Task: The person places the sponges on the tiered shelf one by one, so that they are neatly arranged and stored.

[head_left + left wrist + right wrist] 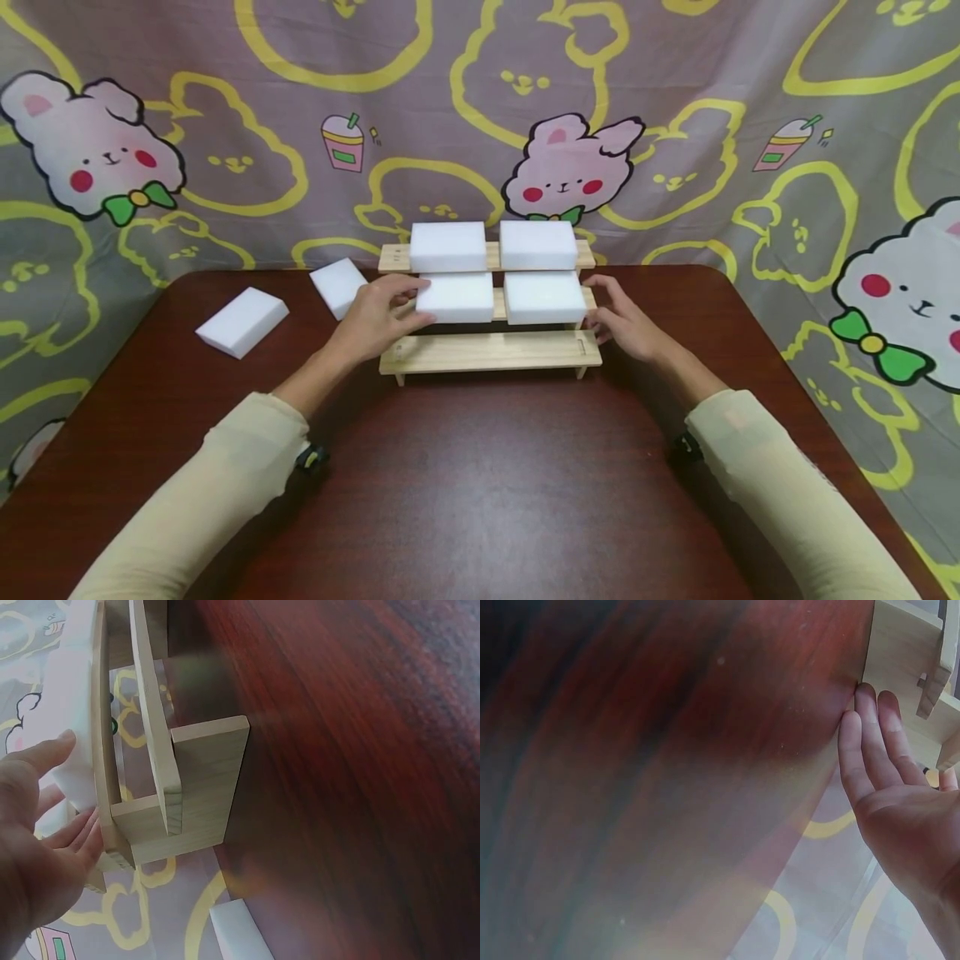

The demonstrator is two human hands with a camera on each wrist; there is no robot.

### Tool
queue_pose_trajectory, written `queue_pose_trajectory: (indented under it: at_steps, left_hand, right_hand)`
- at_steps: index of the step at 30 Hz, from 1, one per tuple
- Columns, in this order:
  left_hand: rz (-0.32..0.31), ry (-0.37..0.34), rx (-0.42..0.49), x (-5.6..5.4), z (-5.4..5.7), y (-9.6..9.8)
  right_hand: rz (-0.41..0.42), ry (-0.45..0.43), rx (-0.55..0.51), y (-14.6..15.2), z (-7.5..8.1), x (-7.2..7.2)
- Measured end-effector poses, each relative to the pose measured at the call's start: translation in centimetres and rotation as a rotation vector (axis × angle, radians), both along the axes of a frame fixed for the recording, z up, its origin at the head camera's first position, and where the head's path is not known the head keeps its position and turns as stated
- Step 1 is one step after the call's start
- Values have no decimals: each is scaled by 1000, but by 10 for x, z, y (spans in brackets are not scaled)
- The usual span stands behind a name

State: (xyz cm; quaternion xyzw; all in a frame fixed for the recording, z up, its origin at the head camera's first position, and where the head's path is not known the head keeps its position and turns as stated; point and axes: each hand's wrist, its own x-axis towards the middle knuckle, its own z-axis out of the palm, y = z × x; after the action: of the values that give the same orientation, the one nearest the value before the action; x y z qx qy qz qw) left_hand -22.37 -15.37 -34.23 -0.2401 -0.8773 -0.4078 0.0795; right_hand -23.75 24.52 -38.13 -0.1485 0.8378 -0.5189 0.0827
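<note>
A three-tier wooden stand (pixel 491 353) bears white foam blocks on its upper two tiers. My left hand (pixel 375 315) holds the left end of the middle-tier left block (pixel 455 298), thumb on its front and fingers around the end. In the left wrist view, the left hand (pixel 45 825) has its fingertips right at the shelf edge beside that block (pixel 71 727). My right hand (pixel 626 321) is at the stand's right end, near the right middle-tier block (pixel 544 298). In the right wrist view, extended fingers of the right hand (pixel 907 802) reach the stand's side panel (pixel 904 645).
Two more white blocks sit on the top tier, a left one (pixel 448 247) and a right one (pixel 537 245). Left of the stand, two loose blocks lie on the dark red-brown table (pixel 480 483): one farther left (pixel 243 322), another (pixel 337 285) near the stand. A patterned curtain (pixel 420 108) hangs behind.
</note>
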Motion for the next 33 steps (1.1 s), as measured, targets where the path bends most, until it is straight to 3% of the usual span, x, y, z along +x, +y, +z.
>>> queue_pose_trajectory:
  at_steps: [7, 18, 33]
  left_hand:
    - [-5, -68, 39, 0, -2, 0]
    - [51, -124, 126, -2, -3, 5]
    - [60, -140, 125, -2, -2, 7]
  right_hand:
    - [4, -3, 4, 0, 0, 0]
    - [0, 4, -1, 1, -1, -1]
    - [2, -3, -6, 0, -1, -1]
